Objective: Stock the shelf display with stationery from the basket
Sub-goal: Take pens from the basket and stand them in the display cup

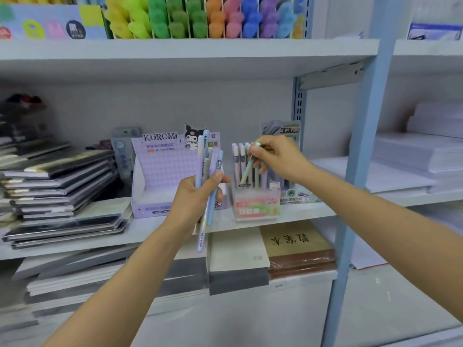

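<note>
left hand (198, 196) is up in front of the middle shelf (75, 242), fingers and thumb wrapped round a bunch of pastel pens (206, 171), which stand nearly upright and fan out a little at the top. right hand (278, 159) pinches one green pen (246, 169) near its top end; the pen is tilted, its lower end down inside the clear pen box (255, 206) among the other pens standing there. that box sits near the shelf's front edge, just right of the purple kuromi display box (162, 171). a packet (283, 134) stands behind it, towards the back wall.

at the shelf's left end, dark notebooks (62, 191) lie in slanting stacks. the shelf above (200, 48) carries a row of bright foam-like shapes (200, 18), yellow through green, orange, pink and blue. a pale blue post (360, 171) splits the unit, and white paper stacks (413, 151) fill the bay on its far side. below the front edge, a brown book (295, 244) and grey pads (238, 279) lie flat.
</note>
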`<state>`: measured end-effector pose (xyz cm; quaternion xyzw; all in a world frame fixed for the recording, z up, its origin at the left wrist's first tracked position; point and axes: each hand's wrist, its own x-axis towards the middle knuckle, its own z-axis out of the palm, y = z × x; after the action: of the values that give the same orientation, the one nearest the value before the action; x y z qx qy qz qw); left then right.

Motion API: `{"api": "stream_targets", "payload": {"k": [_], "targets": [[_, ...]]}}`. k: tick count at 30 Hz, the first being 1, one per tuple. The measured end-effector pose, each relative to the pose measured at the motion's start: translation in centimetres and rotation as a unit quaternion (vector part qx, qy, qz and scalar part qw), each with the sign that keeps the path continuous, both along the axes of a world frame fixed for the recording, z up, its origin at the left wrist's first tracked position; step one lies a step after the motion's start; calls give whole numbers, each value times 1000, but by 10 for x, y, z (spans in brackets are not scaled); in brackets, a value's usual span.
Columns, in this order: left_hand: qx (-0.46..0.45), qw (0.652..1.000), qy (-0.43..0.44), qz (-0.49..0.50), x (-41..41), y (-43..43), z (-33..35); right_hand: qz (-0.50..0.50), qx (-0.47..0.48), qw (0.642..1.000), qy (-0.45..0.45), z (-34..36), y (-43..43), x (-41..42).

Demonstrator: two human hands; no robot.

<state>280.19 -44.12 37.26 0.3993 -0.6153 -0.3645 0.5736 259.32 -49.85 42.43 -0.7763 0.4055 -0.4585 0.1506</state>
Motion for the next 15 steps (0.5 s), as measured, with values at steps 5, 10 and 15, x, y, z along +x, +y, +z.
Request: {"api": "stream_targets", "payload": {"k": [5, 10, 15], "targets": [[2, 1000, -6, -2, -1, -6, 7, -1, -7, 1000, 27, 6, -11, 7], [2, 1000, -6, -16, -1, -12, 8, -32, -57, 998, -27, 7, -20, 18], [4, 999, -13, -35, 1, -16, 8, -109, -104, 988, 23, 4, -29, 18]]}}
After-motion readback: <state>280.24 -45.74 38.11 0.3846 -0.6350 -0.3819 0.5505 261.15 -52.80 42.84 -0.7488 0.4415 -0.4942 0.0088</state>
